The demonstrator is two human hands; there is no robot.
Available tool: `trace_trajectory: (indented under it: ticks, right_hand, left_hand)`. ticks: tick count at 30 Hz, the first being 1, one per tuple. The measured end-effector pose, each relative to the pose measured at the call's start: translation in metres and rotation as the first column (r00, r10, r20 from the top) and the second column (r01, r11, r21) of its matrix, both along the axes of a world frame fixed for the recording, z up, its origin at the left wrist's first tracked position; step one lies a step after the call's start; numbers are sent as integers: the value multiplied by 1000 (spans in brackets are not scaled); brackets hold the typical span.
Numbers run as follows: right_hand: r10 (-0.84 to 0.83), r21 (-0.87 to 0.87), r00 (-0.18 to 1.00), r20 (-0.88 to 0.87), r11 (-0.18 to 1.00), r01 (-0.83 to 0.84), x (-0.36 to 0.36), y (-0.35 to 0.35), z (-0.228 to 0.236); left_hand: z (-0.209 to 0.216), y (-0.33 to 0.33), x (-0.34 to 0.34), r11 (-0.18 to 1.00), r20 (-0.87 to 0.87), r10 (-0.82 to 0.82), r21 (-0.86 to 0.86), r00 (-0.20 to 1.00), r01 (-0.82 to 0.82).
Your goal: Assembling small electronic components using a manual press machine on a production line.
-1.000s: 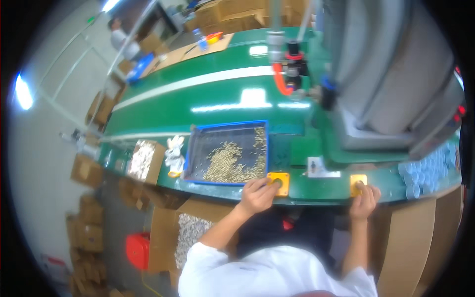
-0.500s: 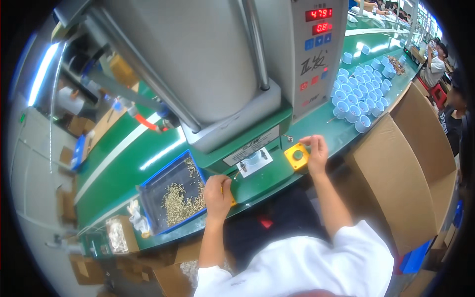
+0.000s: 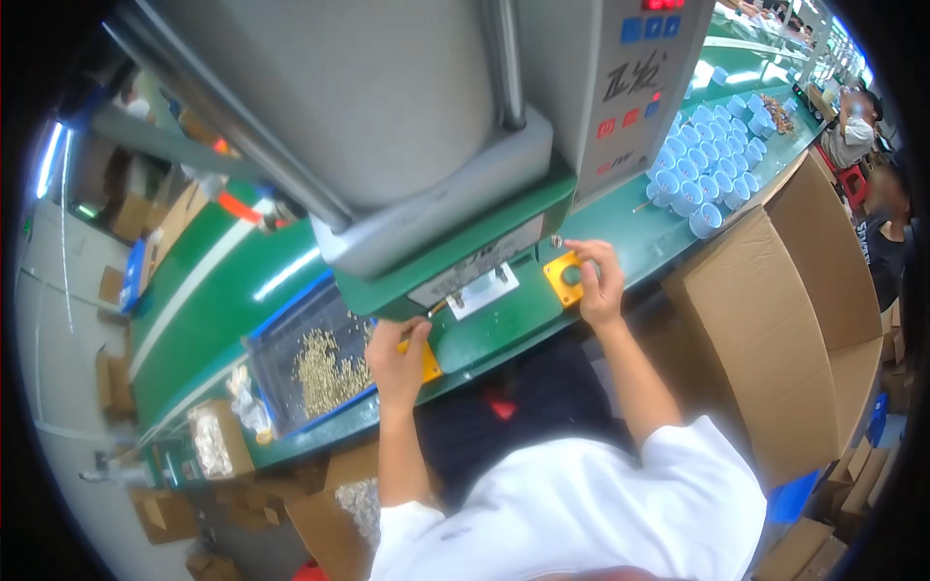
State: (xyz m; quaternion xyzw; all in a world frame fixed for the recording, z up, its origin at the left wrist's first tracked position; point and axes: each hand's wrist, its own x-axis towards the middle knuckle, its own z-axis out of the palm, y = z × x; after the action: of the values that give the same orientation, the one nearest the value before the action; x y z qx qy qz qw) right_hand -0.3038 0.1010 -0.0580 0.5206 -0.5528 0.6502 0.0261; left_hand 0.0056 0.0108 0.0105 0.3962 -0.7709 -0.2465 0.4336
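Observation:
My left hand (image 3: 395,356) is closed in a pinch beside the base of a bench press machine (image 3: 455,242). Something tiny shows at its fingertips, too small to name. Beneath that hand a yellow button box (image 3: 430,364) is partly covered. My right hand (image 3: 601,283) is at a second yellow box (image 3: 556,274) with a round dark button. Its index finger reaches out, apart from the thumb, near a small metal knob (image 3: 556,241). Between the hands, under the press, lies a white plate (image 3: 483,292) with small metal fittings.
Left of my left hand, a blue-rimmed tray (image 3: 281,387) holds many small brass-coloured parts (image 3: 327,376). Several light-blue cups (image 3: 705,155) stand on the green bench at the right. A large open cardboard box (image 3: 765,329) is beside the bench edge. A person (image 3: 852,131) sits farther off.
The view has shifted, so the press and bench sit higher and further left. My left hand has drawn off its yellow box, showing more of it. My right index finger has stretched out.

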Motion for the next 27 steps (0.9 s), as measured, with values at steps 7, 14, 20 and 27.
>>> trace_trajectory:
  ticks: [7,14,20,27]
  right_hand:
    - [18,50,993,-119,999,-12,-3,2,7]
    - [38,24,990,-134,999,-35,1,2,7]
    - [41,31,996,-79,999,-39,-3,6,6]
    - [47,42,997,-68,998,-44,-4,1,2]
  left_hand:
    - [40,-25,-20,981,9,-148,-123,989,148]
    - [49,-71,-27,956,8,-259,143,966,255]
    - [75,-71,-40,932,241,-358,26,902,362]
    - [58,-79,-60,945,310,-327,85,893,316]
